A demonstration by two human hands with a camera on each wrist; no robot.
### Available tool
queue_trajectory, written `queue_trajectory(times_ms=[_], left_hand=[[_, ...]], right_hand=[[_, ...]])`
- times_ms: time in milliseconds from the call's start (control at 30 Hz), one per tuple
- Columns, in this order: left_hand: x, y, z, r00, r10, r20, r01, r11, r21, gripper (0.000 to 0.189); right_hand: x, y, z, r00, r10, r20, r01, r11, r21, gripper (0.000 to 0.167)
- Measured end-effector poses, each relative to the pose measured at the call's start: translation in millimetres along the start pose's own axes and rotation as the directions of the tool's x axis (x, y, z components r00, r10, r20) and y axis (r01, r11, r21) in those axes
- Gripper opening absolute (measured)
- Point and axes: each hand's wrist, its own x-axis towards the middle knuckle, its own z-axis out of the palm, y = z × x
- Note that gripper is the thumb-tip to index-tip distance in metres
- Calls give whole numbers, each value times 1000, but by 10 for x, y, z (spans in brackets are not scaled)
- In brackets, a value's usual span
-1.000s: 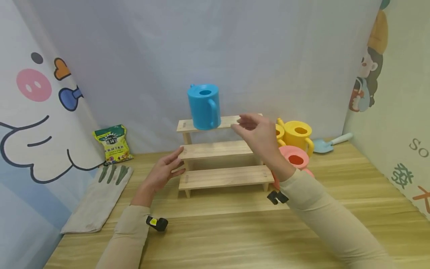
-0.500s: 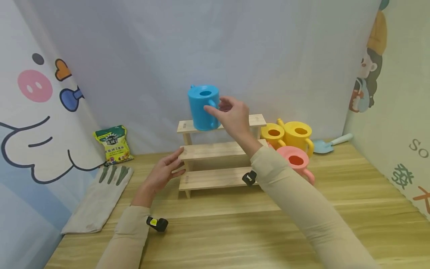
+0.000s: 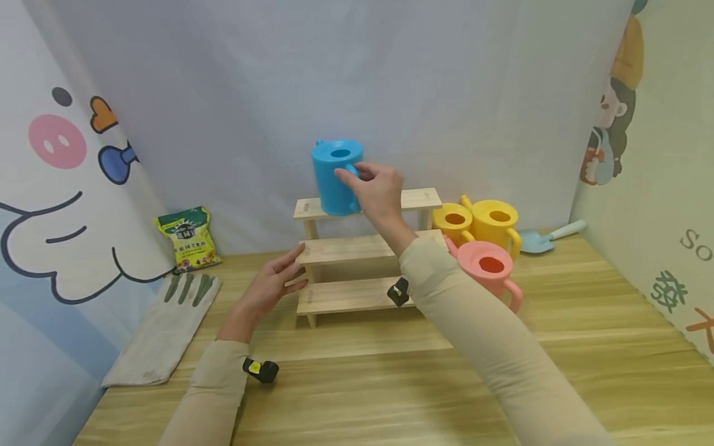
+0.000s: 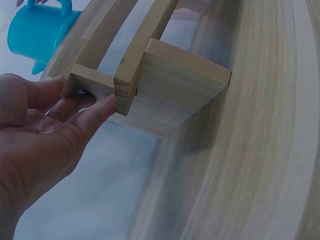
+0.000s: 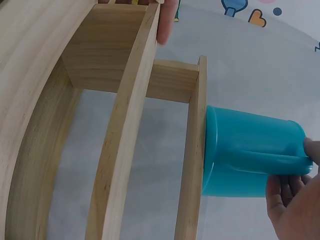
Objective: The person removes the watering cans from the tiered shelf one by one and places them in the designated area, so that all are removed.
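A blue watering can point(image 3: 331, 179) stands upright on the top step of a three-step wooden stand point(image 3: 368, 292), towards its left end. My right hand point(image 3: 380, 192) pinches the can's handle near its upper end, thumb on one side and fingers on the other. In the right wrist view the base of the can point(image 5: 240, 130) sits against the top board. My left hand point(image 3: 270, 288) holds the left end of the stand at the middle step. In the left wrist view its thumb and fingertips point(image 4: 107, 105) lie on the wood there.
Right of the stand are two yellow watering cans point(image 3: 491, 217) and a pink watering can point(image 3: 484, 263). A light blue trowel point(image 3: 538, 241) lies beyond them. At left are a yellow-green bag point(image 3: 189, 238) and a pale glove point(image 3: 162, 337). A curtain point(image 3: 234, 124) hangs behind.
My right hand has moved left from beside the stand's top step and taken hold of the blue watering can's handle. The can and my left hand have stayed in place.
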Motion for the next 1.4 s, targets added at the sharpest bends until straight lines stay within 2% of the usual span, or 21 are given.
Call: queue_trajectory(times_ms=[233, 400, 500, 700, 833, 1100, 1200, 1400], left_hand=[[-8, -4, -22, 1000, 7, 0, -7, 1000, 5, 53], [-25, -18, -27, 1000, 6, -1, -6, 1000, -3, 53], [-35, -25, -22, 1000, 5, -3, -5, 1000, -7, 53], [-32, -18, -26, 1000, 4, -11, -4, 1000, -6, 53], [-24, 4, -29, 1000, 13, -17, -13, 1000, -6, 53], [-53, 2, -34, 1000, 0, -29, 0, 1000, 6, 53], [-46, -14, -18, 1000, -6, -29, 6, 1000, 2, 53], [-2, -13, 11, 1000, 13, -25, -12, 1000, 14, 53]], right_hand=[[7, -66, 47, 998, 41, -45, -44, 998, -50, 20], [-4, -65, 47, 996, 71, -62, -73, 997, -32, 14], [-23, -56, 14, 996, 59, -68, -61, 998, -33, 17], [-53, -90, -145, 997, -18, -81, 17, 1000, -20, 21], [-95, -110, -348, 995, -13, -101, 14, 1000, 12, 21], [-326, -52, -894, 984, 98, -149, -93, 995, 42, 27], [-428, -7, -1154, 982, 85, -170, -79, 996, 40, 28], [-695, 101, -1763, 968, 27, -248, -41, 998, -51, 27]])
